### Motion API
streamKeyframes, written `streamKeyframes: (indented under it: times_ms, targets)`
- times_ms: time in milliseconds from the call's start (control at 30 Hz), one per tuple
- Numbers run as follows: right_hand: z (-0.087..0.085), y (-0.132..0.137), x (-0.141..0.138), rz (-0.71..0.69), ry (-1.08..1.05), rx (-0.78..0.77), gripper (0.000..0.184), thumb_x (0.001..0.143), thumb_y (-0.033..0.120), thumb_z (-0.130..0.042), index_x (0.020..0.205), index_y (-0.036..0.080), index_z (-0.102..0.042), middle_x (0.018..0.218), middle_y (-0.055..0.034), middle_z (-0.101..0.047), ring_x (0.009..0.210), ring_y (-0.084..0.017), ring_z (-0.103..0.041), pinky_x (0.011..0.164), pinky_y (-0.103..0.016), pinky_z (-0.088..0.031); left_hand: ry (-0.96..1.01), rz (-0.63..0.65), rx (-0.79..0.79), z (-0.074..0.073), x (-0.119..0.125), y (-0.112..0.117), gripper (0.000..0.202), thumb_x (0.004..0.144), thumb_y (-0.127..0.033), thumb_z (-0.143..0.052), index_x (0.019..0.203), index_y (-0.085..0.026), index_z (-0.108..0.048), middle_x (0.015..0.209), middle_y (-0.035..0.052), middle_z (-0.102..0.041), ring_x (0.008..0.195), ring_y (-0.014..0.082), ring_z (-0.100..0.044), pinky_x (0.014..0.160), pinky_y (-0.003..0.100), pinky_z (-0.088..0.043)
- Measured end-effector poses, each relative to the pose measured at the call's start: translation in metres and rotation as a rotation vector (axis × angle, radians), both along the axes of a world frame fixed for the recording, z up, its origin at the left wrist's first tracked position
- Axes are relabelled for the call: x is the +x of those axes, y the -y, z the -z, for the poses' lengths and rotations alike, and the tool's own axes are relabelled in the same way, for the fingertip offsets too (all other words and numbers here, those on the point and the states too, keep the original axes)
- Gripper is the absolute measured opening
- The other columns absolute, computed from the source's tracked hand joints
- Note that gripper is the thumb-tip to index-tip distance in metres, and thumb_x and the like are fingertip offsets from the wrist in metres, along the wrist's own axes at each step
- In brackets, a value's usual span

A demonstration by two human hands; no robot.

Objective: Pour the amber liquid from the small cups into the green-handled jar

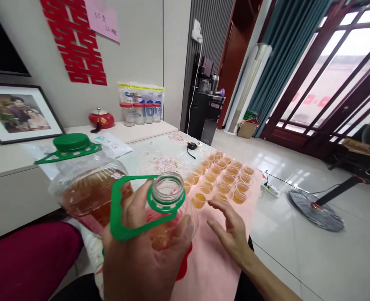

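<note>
My left hand (141, 255) is wrapped round an open clear plastic jug (168, 200) with a green handle ring, holding amber liquid; its mouth has no cap. My right hand (230, 230) hovers just right of the jug with fingers spread, holding nothing, above a pink cloth (213, 267). Beyond it stand several small clear cups (224, 177) filled with amber liquid, set in rows. A second, larger jug (87, 184) with a green cap stands to the left behind my left hand.
A white shelf (141, 131) along the wall bears a red pot (101, 118), red-lidded jars (139, 113) and a framed photo (18, 112). A fan base (317, 211) and a power strip (269, 190) lie on the tiled floor. A dark red cushion (28, 259) sits at lower left.
</note>
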State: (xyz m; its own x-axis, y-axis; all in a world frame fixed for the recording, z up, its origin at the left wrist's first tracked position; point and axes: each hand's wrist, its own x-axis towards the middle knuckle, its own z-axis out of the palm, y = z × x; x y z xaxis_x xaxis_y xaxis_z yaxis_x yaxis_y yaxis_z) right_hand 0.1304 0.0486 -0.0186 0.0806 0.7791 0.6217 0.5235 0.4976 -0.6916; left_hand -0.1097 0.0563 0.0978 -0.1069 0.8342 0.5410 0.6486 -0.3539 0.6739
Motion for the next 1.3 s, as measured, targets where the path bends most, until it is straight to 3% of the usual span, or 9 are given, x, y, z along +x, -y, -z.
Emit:
streamKeyframes:
  times_ms: [167,300,467,633,867,1033,1100,1233,1300]
  targets:
    - [0.050,0.020,0.061,0.335,-0.187,-0.105,0.042,0.106,0.049,-0.078,0.128,0.016,-0.065,0.126,-0.0086,-0.064,0.108,-0.021,-0.066,0.097,-0.037,-0.058,-0.037,0.044,-0.057,-0.004,-0.003,-0.003,0.054,0.085,-0.063,-0.067,0.127,-0.029,-0.063,0.135,0.0066,-0.063,0.120,0.0287,-0.065,0.103,0.048,-0.061]
    - [0.073,0.002,0.079,0.368,-0.266,-0.240,0.070,0.095,0.061,-0.085,0.142,0.013,-0.062,0.134,-0.0139,-0.061,0.122,-0.030,-0.063,0.107,-0.050,-0.055,-0.070,-0.010,-0.091,-0.004,-0.004,-0.005,0.061,0.083,-0.068,-0.066,0.134,-0.033,-0.060,0.145,0.0055,-0.060,0.122,0.0309,-0.065,0.093,0.046,-0.063]
    - [0.063,-0.021,0.064,0.253,-0.342,-0.310,0.068,0.097,0.053,-0.087,0.146,0.014,-0.060,0.139,-0.0131,-0.059,0.128,-0.029,-0.060,0.117,-0.053,-0.049,-0.093,-0.033,-0.101,-0.001,-0.009,-0.003,0.058,0.083,-0.068,-0.067,0.131,-0.037,-0.059,0.130,0.0041,-0.069,0.115,0.0338,-0.068,0.089,0.051,-0.064]
    - [0.057,-0.037,0.054,0.252,-0.396,-0.302,0.066,0.097,0.051,-0.088,0.144,0.014,-0.062,0.139,-0.0131,-0.059,0.132,-0.030,-0.057,0.120,-0.055,-0.045,-0.112,-0.118,-0.177,0.006,-0.015,-0.005,0.069,0.077,-0.079,-0.067,0.135,-0.042,-0.058,0.146,0.0027,-0.064,0.113,0.0364,-0.070,0.072,0.046,-0.064]
    - [0.054,-0.034,0.054,0.264,-0.458,-0.281,0.072,0.093,0.059,-0.087,0.142,0.012,-0.062,0.139,-0.0144,-0.059,0.132,-0.031,-0.057,0.121,-0.058,-0.044,-0.132,-0.055,-0.125,0.005,-0.013,-0.007,0.062,0.082,-0.070,-0.067,0.135,-0.037,-0.060,0.127,0.0032,-0.071,0.109,0.0298,-0.070,0.077,0.041,-0.064]
    - [0.037,-0.014,0.055,0.267,-0.462,-0.267,0.079,0.084,0.065,-0.090,0.140,0.016,-0.063,0.142,-0.0162,-0.059,0.135,-0.037,-0.057,0.109,-0.058,-0.057,-0.064,-0.018,-0.004,0.003,-0.003,-0.005,0.065,0.083,-0.057,-0.073,0.139,-0.027,-0.058,0.139,0.0091,-0.067,0.119,0.0283,-0.069,0.101,0.046,-0.063]
    - [0.021,-0.009,0.054,0.222,-0.431,-0.244,0.073,0.086,0.061,-0.092,0.139,0.019,-0.065,0.140,-0.0139,-0.061,0.131,-0.034,-0.061,0.103,-0.047,-0.063,-0.038,-0.020,-0.002,0.004,0.001,-0.005,0.066,0.082,-0.055,-0.076,0.139,-0.026,-0.058,0.138,0.0102,-0.067,0.117,0.0281,-0.070,0.101,0.047,-0.063]
    - [-0.032,-0.013,0.043,0.066,-0.344,-0.161,0.062,0.088,0.052,-0.093,0.138,0.024,-0.069,0.134,-0.0095,-0.066,0.127,-0.025,-0.066,0.094,-0.021,-0.064,-0.001,-0.060,-0.042,0.007,0.007,-0.004,0.066,0.079,-0.045,-0.076,0.139,-0.026,-0.056,0.122,0.0074,-0.076,0.104,0.0271,-0.076,0.092,0.048,-0.067]
    - [-0.064,-0.020,0.033,-0.008,-0.285,-0.093,0.056,0.088,0.048,-0.092,0.135,0.026,-0.071,0.134,-0.0077,-0.066,0.126,-0.023,-0.067,0.096,-0.019,-0.063,-0.006,-0.086,-0.003,0.006,0.009,-0.004,0.060,0.078,-0.040,-0.074,0.135,-0.026,-0.058,0.116,0.0056,-0.078,0.105,0.0294,-0.077,0.092,0.053,-0.068]
